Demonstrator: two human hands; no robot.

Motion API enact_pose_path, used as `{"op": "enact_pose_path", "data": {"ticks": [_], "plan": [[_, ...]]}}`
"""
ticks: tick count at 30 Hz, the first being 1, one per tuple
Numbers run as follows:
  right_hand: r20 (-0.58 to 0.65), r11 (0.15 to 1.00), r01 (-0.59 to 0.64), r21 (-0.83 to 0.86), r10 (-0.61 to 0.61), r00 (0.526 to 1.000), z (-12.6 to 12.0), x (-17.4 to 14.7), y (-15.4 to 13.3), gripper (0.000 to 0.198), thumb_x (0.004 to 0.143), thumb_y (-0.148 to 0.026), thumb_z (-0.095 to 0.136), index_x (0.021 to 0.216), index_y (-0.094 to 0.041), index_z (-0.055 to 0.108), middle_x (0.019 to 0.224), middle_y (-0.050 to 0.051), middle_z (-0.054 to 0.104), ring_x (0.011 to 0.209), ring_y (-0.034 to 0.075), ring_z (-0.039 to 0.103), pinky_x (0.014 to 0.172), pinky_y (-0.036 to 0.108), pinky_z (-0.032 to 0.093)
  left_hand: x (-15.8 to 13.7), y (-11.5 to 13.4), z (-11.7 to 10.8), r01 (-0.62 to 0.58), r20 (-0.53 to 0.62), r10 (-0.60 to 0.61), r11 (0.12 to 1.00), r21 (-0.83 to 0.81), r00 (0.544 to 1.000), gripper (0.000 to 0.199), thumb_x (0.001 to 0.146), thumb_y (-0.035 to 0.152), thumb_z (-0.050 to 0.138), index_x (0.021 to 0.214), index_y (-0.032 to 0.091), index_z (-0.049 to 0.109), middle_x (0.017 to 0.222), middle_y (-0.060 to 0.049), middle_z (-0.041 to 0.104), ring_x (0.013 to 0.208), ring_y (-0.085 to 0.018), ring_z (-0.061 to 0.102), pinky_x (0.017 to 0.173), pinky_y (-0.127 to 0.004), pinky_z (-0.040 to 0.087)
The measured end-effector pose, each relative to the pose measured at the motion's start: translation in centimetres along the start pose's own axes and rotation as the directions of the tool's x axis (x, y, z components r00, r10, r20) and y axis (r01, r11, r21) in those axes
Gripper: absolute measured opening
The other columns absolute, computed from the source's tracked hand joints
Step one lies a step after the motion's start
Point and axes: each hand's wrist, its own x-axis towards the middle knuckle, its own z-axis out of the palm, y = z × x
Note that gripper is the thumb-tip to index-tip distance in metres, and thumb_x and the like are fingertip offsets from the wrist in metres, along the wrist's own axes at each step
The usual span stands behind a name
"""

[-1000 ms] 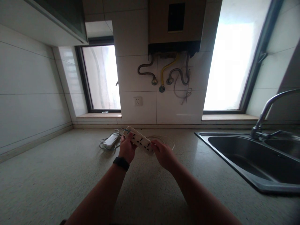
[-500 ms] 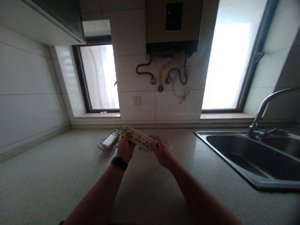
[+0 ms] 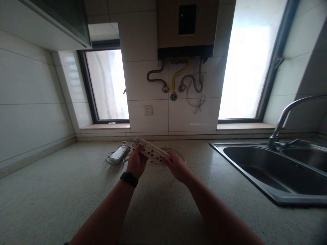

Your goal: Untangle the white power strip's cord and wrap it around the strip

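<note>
We held the power strip up off the countertop with both hands — our left hand closed its fingers around the near-left end, our right hand pinched the other end, socket face toward us. We judged this a holding-and-inspecting step; any next move would have called for a firm grip at both ends and care with the trailing cord. Nearer than the strip, the counter lay bare, giving room to lower it. Just left of the strip lay a second power strip with its cable. Right of the strip, well apart, ran the sink rim — an edge to mind. Beyond the strip, a wall socket sat in the tile.
</note>
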Motion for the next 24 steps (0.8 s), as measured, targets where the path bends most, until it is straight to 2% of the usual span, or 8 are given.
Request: {"op": "enact_pose_path", "data": {"ticks": [10, 15, 19, 24], "plan": [[-0.062, 1.000, 0.021, 0.015, -0.020, 0.998, 0.2, 0.2, 0.7, 0.044, 0.096, -0.059, 0.053, 0.116, -0.022, 0.065, 0.085, 0.005, 0.072, 0.073, 0.019, 0.065, 0.064, 0.028, 0.043, -0.1, 0.0, 0.2, 0.024, 0.040, -0.024, 1.000, -0.001, 0.999, 0.027, 0.083, 0.022, 0.073, 0.105, 0.024, 0.058, 0.097, -0.003, 0.068, 0.087, -0.019, 0.067, 0.076, -0.035, 0.056], [-0.085, 0.988, 0.003, 0.152, 0.011, 0.996, 0.3, 1.0, 1.6, 0.043, 0.092, -0.055, 0.059, 0.112, -0.018, 0.067, 0.087, 0.006, 0.072, 0.075, 0.018, 0.065, 0.065, 0.027, 0.046, -0.2, -0.1, 0.1, 0.050, 0.103, -0.052, 0.998, 0.030, 0.993, 0.032, 0.080, 0.015, 0.075, 0.105, 0.026, 0.058, 0.101, 0.000, 0.065, 0.089, -0.016, 0.064, 0.078, -0.033, 0.057], [-0.102, 0.967, -0.003, 0.256, 0.030, 0.994, -0.3, 1.3, 1.7, 0.045, 0.092, -0.054, 0.057, 0.115, -0.016, 0.067, 0.094, 0.008, 0.074, 0.079, 0.019, 0.067, 0.066, 0.027, 0.048, -0.2, 0.0, -0.3, 0.035, 0.145, -0.059, 0.986, 0.164, 0.988, 0.035, 0.079, 0.019, 0.076, 0.108, 0.027, 0.059, 0.115, -0.003, 0.064, 0.103, -0.020, 0.063, 0.083, -0.038, 0.059], [-0.165, 0.987, -0.038, 0.155, 0.064, 0.984, -1.2, 1.1, 1.2, 0.045, 0.091, -0.055, 0.057, 0.110, -0.016, 0.069, 0.082, 0.007, 0.072, 0.072, 0.018, 0.064, 0.060, 0.025, 0.045, 0.1, -0.1, -1.0, -0.043, 0.154, -0.011, 0.939, 0.341, 0.988, 0.039, 0.077, 0.025, 0.078, 0.113, 0.024, 0.063, 0.122, -0.010, 0.063, 0.108, -0.026, 0.063, 0.077, -0.038, 0.061]]}}
